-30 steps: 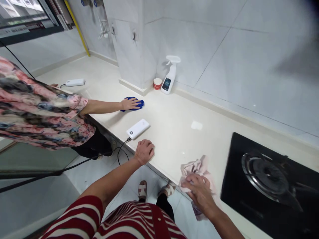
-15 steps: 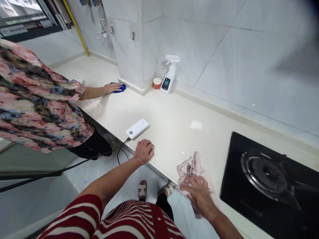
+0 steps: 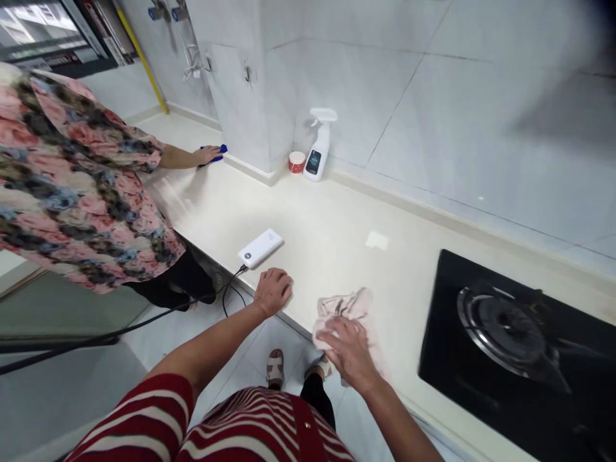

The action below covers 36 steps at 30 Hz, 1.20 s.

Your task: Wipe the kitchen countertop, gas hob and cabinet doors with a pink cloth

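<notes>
My right hand (image 3: 347,345) presses on a pale pink cloth (image 3: 356,307) on the white countertop (image 3: 332,224), near its front edge. The cloth is crumpled around my fingers and spreads out beyond them. My left hand (image 3: 273,290) rests on the counter's front edge, fingers loosely bent and nothing held. Just beyond it lies a white power bank (image 3: 260,248) with a black cable (image 3: 235,276) plugged into its near end.
A black gas stove (image 3: 510,346) is set in the counter at right. Against the wall stand a white spray bottle (image 3: 318,151) and a small red-and-white tub (image 3: 297,162). On the left, another person in a floral top (image 3: 91,186) has a hand on a blue cloth (image 3: 219,156).
My right hand has moved the pink cloth leftward along the counter, away from the stove. My left hand stays at the edge. The other person's hand and blue cloth have shifted left and away.
</notes>
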Motion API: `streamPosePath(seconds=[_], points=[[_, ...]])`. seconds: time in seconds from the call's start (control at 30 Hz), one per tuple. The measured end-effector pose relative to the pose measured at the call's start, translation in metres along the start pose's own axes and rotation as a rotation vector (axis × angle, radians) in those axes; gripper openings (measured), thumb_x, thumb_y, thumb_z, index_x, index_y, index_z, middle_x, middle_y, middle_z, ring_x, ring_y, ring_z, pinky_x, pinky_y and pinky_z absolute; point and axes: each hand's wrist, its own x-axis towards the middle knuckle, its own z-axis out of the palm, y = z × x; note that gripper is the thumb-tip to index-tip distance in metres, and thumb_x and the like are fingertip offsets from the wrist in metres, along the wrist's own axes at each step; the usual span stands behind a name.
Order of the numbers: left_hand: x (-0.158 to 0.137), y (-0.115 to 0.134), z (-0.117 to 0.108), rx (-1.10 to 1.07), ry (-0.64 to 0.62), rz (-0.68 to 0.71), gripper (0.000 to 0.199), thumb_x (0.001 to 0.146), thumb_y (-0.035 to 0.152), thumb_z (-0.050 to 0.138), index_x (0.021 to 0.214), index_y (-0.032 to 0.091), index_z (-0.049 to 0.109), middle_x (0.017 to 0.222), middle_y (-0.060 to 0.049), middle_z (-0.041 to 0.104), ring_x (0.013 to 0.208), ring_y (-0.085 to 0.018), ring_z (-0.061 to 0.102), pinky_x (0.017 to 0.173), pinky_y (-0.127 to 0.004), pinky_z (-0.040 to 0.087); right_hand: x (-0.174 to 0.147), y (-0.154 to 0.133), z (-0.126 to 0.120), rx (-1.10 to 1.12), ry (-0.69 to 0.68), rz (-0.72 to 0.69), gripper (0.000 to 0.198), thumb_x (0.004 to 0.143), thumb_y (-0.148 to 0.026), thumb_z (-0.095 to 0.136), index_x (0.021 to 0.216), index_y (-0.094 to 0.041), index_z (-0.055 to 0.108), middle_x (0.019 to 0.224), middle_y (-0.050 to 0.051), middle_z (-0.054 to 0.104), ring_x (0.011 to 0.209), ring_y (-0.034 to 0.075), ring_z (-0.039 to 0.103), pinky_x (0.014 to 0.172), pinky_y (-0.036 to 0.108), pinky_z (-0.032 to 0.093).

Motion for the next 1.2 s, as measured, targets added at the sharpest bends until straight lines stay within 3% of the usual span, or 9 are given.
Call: streamPosePath(seconds=[0.13,0.23,0.33,0.5,0.6,0.77,0.87,1.0,1.2], points=[[0.0,0.0,0.0,-0.002,-0.006,-0.005,0.019,0.085,0.021,0.059,0.103,0.023,0.065,0.111,-0.008,0.06,0.106,-0.025,0.05,0.087,-0.041,0.038,-0.074,0.055,-0.009,-0.068,0.134,0.079,0.029,0.093,-0.033,0.051,0.116,-0.034,0.068,0.13,0.006,0.054,0.129,0.031,0.041,0.103,0.052,0.032],[0.0,0.001,0.001,-0.001,-0.007,-0.014,0.019,0.085,0.021,0.058,0.103,0.023,0.066,0.11,-0.008,0.06,0.106,-0.025,0.049,0.087,-0.042,0.038,-0.094,0.075,-0.014,-0.143,0.198,0.206,0.027,0.092,-0.034,0.052,0.11,-0.035,0.071,0.128,0.007,0.054,0.125,0.032,0.044,0.099,0.052,0.034],[0.0,0.003,0.0,0.002,-0.01,-0.019,0.018,0.085,0.021,0.058,0.101,0.023,0.066,0.11,-0.008,0.061,0.106,-0.025,0.049,0.087,-0.042,0.037,-0.071,0.059,-0.01,-0.191,0.197,0.292,0.025,0.091,-0.033,0.053,0.108,-0.035,0.072,0.127,0.007,0.055,0.123,0.033,0.043,0.097,0.055,0.033],[0.003,0.0,0.0,0.011,-0.016,-0.016,0.018,0.087,0.022,0.056,0.102,0.022,0.066,0.11,-0.01,0.06,0.105,-0.026,0.048,0.087,-0.043,0.037,0.007,0.012,-0.002,-0.14,0.106,0.283,0.026,0.089,-0.025,0.057,0.111,-0.033,0.069,0.133,0.008,0.057,0.124,0.033,0.041,0.099,0.058,0.029],[0.003,-0.001,-0.003,0.012,-0.033,0.024,0.023,0.089,0.025,0.054,0.109,0.023,0.066,0.112,-0.011,0.058,0.107,-0.027,0.047,0.089,-0.044,0.037,0.031,0.022,-0.007,-0.1,0.059,0.225,0.03,0.088,-0.022,0.059,0.114,-0.034,0.069,0.134,0.007,0.057,0.124,0.03,0.043,0.1,0.054,0.03],[-0.024,0.025,-0.01,-0.055,-0.183,0.331,0.04,0.091,0.042,0.056,0.131,0.038,0.058,0.13,-0.006,0.055,0.121,-0.027,0.043,0.097,-0.043,0.035,0.014,0.08,-0.017,-0.183,0.235,0.478,0.03,0.094,-0.035,0.052,0.119,-0.031,0.069,0.141,0.011,0.049,0.127,0.034,0.04,0.099,0.055,0.03],[-0.047,0.053,-0.006,-0.116,-0.294,0.532,0.043,0.094,0.046,0.053,0.137,0.041,0.054,0.135,-0.007,0.053,0.124,-0.027,0.042,0.099,-0.043,0.033,0.001,0.094,-0.017,-0.174,0.331,0.612,0.033,0.096,-0.043,0.048,0.117,-0.029,0.07,0.14,0.011,0.048,0.128,0.034,0.038,0.1,0.055,0.028],[-0.06,0.07,0.007,-0.156,-0.31,0.495,0.035,0.096,0.038,0.051,0.129,0.04,0.061,0.131,-0.009,0.055,0.118,-0.028,0.045,0.096,-0.044,0.033,-0.001,0.094,-0.012,-0.121,0.386,0.624,0.031,0.094,-0.043,0.051,0.113,-0.029,0.071,0.137,0.007,0.05,0.127,0.031,0.038,0.102,0.052,0.027],[-0.051,0.065,0.014,-0.152,-0.307,0.467,0.025,0.096,0.031,0.053,0.113,0.036,0.07,0.124,-0.007,0.06,0.115,-0.024,0.047,0.094,-0.041,0.032,-0.001,0.099,-0.006,-0.068,0.465,0.631,0.027,0.091,-0.038,0.055,0.109,-0.029,0.073,0.133,0.006,0.054,0.124,0.03,0.04,0.104,0.05,0.027]])
